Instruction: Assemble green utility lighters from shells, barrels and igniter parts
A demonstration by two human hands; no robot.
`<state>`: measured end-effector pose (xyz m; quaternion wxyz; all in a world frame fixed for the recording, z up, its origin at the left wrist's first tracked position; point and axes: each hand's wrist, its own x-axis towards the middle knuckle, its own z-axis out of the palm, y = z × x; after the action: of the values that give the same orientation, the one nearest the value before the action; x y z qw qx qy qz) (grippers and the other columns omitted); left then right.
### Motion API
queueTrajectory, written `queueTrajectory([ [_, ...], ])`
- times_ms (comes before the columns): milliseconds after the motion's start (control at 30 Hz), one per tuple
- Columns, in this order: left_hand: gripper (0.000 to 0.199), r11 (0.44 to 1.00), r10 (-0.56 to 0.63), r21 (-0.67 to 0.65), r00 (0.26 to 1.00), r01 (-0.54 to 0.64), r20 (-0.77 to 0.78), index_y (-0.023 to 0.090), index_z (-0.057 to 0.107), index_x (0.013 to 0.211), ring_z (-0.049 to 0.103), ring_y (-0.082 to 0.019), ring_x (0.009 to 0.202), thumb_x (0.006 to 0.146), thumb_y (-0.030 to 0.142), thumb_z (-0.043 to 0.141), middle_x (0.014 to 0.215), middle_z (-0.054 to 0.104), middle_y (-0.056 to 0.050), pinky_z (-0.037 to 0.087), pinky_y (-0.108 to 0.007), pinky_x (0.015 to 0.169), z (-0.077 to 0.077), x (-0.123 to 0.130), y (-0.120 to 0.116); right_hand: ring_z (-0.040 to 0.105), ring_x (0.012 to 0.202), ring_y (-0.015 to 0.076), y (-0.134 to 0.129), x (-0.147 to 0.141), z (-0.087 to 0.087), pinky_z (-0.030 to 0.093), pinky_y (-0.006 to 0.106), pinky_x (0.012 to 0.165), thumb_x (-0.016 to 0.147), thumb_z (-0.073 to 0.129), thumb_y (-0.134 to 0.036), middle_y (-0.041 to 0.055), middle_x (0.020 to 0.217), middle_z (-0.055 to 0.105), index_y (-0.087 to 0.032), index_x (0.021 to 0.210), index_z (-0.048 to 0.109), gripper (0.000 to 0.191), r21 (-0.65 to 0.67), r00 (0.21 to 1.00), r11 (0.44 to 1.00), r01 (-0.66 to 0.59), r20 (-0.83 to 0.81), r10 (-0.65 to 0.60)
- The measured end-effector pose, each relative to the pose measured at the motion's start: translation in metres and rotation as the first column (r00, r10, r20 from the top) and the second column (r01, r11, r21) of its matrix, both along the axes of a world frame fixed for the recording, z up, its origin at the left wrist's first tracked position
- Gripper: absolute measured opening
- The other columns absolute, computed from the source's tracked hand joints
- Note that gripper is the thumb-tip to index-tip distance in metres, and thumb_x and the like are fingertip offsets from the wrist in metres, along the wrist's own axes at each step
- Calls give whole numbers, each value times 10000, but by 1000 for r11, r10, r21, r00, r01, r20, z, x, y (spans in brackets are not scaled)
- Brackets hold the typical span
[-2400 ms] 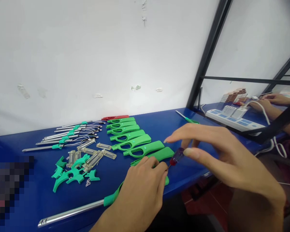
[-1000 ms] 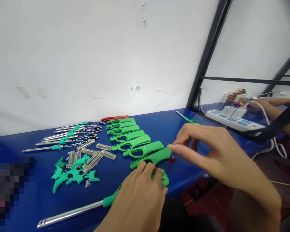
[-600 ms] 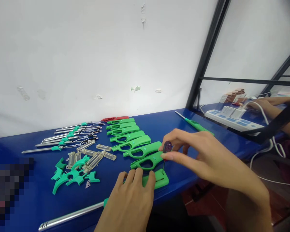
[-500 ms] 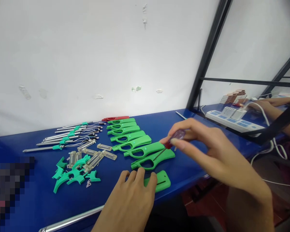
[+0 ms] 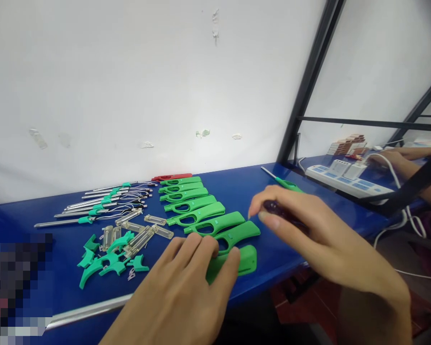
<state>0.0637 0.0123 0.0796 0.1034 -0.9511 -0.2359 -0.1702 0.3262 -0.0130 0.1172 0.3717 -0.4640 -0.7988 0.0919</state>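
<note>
My left hand (image 5: pixel 187 273) is closed over a green lighter casing (image 5: pixel 248 262) at the front of the table, with thumb and fingers on either side of it and its near end hidden. To the right, my right hand (image 5: pixel 309 235) is closed around the dark purple handle of a screwdriver (image 5: pixel 275 207); its shaft is out of sight. Just behind the left hand lies another green lighter casing (image 5: pixel 242 232), at the front of a row of green casings (image 5: pixel 197 213) with a red casing (image 5: pixel 175 177) at the far end.
Metal lighter tubes with wires (image 5: pixel 104 206), clear fuel tanks (image 5: pixel 143 237) and teal triggers (image 5: pixel 104 261) lie left. A lighter (image 5: pixel 289 185) rests behind my right hand. Beyond the black frame (image 5: pixel 309 81) are a power strip (image 5: pixel 345 179) and another person's arm (image 5: pixel 405 160).
The screwdriver has been lifted off the front casing of the row, and its shaft no longer shows. My left hand has moved slightly up and right with the nearest casing, which has tilted.
</note>
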Motion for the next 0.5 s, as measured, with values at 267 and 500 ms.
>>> queueTrajectory([
  [267, 613, 986, -7, 167, 993, -13, 120, 278, 525, 1555, 576, -303, 1283, 1018, 14, 395, 1300, 678, -97, 498, -471, 1151, 14, -11, 8, 689, 791, 127, 2, -6, 0, 476, 239, 739, 962, 810, -425, -51, 908, 757, -290, 1129, 777, 218, -49, 993, 997, -67, 95, 71],
  [500, 505, 954, -13, 298, 990, -30, 140, 140, 466, 1567, 685, -305, 1134, 1065, 83, 452, 1262, 702, -146, 591, -465, 970, 14, -8, 21, 624, 696, 96, 11, 1, -5, 437, 212, 664, 994, 779, -289, -62, 820, 678, -252, 1094, 728, 119, 22, 988, 998, -65, 141, 61],
])
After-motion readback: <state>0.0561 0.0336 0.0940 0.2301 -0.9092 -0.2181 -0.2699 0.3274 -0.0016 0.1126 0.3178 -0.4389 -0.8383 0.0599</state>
